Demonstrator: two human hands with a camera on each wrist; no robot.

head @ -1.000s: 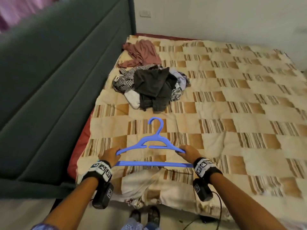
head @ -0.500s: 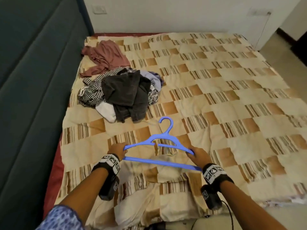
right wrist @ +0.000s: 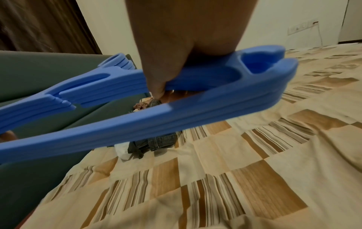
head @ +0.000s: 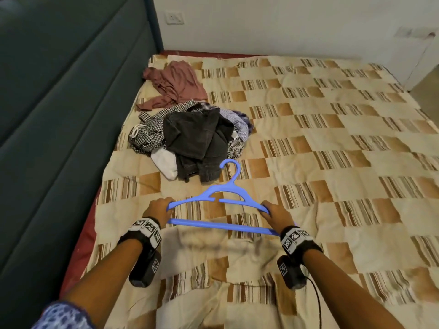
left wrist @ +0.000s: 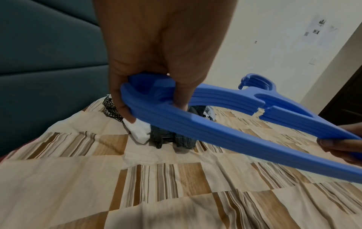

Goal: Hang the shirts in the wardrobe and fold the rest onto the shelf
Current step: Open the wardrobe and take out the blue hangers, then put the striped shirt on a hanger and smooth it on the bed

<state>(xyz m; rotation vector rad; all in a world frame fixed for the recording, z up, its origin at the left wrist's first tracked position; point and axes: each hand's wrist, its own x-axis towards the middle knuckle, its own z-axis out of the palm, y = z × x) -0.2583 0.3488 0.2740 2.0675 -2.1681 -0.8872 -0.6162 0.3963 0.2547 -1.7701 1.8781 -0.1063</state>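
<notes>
At the far left stands a dark green padded headboard [head: 59,115], running along the side of the bed [head: 332,162], whose cover is a beige and brown checked and striped quilt. Near the headboard, on the quilt, lies a crumpled dusty-pink garment [head: 175,84], and just below it in the head view a heap of clothes [head: 190,136]: a black-and-white checked piece, something white, dark denim on top and a pale striped piece at the right edge. The pink garment touches the heap's upper edge. Nearer the person, the left hand [head: 158,211] grips the left end of a stack of blue plastic hangers [head: 221,198], its fingers [left wrist: 119,99] curled round the shoulder and lower bar, as the left wrist view shows. The stack is held level above the quilt, hooks pointing away towards the heap, several hangers nested flat together. The right hand [head: 276,216] clasps the right end, fingers [right wrist: 158,83] wrapped through the opening around the upper arm of the stack. Both wrists wear black bands with printed square markers. Past the right hand the quilt stretches on, rumpled, to a white wall [head: 285,24] with a socket plate.
</notes>
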